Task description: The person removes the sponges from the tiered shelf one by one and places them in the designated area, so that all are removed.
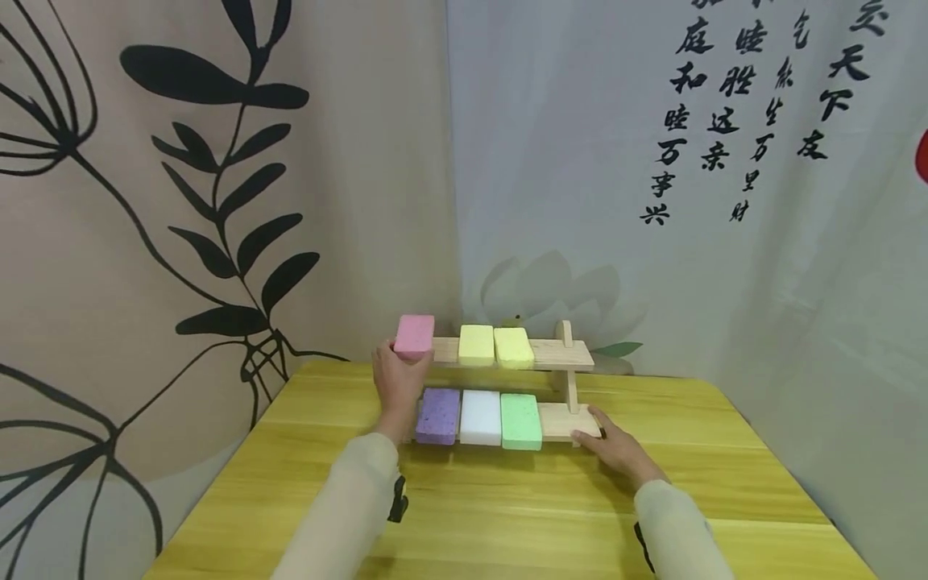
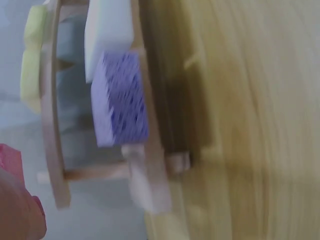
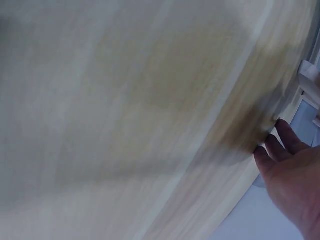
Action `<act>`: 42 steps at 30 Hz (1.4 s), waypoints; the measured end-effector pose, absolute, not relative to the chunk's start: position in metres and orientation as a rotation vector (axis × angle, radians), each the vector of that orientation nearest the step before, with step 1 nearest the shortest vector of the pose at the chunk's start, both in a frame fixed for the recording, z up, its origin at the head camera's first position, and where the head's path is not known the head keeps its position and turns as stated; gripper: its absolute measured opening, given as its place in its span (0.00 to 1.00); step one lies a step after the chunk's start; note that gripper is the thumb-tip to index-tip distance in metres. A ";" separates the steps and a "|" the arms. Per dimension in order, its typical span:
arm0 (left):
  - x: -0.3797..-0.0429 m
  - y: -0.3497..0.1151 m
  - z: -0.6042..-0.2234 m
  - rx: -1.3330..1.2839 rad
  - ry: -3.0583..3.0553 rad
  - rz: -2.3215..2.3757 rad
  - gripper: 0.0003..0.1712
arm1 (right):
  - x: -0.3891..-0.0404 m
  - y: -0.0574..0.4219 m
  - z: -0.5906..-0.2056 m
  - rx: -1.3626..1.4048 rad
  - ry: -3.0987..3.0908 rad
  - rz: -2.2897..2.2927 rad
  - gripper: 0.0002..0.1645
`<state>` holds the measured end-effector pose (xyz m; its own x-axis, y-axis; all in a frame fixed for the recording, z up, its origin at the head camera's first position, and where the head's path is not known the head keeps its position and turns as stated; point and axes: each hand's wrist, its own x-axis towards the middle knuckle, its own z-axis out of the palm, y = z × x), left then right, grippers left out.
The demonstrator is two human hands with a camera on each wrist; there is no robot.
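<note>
A small two-tier wooden rack (image 1: 561, 354) stands on the table. My left hand (image 1: 397, 385) grips a pink sponge (image 1: 415, 334) at the left end of its upper board, thumb low on the front. Farther along that board lie two yellow sponges, one yellow sponge (image 1: 476, 345) beside the other yellow sponge (image 1: 514, 347). The lower board carries a purple sponge (image 1: 438, 416), a white sponge (image 1: 481, 417) and a green sponge (image 1: 521, 421) side by side. With thumb in front and fingers behind, my right hand (image 1: 616, 448) holds the lower board's right end.
The wood-grain table (image 1: 507, 515) stretches in front of the rack and to both sides. Behind it hangs a pale cloth (image 1: 377, 201) printed with dark plants and black writing. Bare board shows right of the green sponge and between the pink and yellow ones.
</note>
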<state>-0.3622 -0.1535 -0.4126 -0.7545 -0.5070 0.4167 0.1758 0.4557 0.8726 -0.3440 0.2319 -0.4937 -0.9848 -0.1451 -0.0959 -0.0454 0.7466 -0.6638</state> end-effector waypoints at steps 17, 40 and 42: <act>-0.358 -0.249 -0.437 0.373 -2.083 -1.271 0.41 | -0.340 0.231 -0.502 -0.124 2.844 -1.053 0.54; -0.346 -0.270 -0.515 0.418 -2.312 -1.404 0.44 | -0.341 0.233 -0.500 -0.097 2.821 -1.069 0.56; -0.345 -0.270 -0.518 0.414 -2.334 -1.406 0.44 | -0.340 0.233 -0.500 -0.103 2.826 -1.065 0.55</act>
<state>-0.3455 -0.2696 -0.5182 -0.8829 -0.4372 0.1714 -0.0529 0.4552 0.8888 -0.3404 0.2329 -0.5000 -0.9905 -0.1058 -0.0879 -0.0215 0.7500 -0.6610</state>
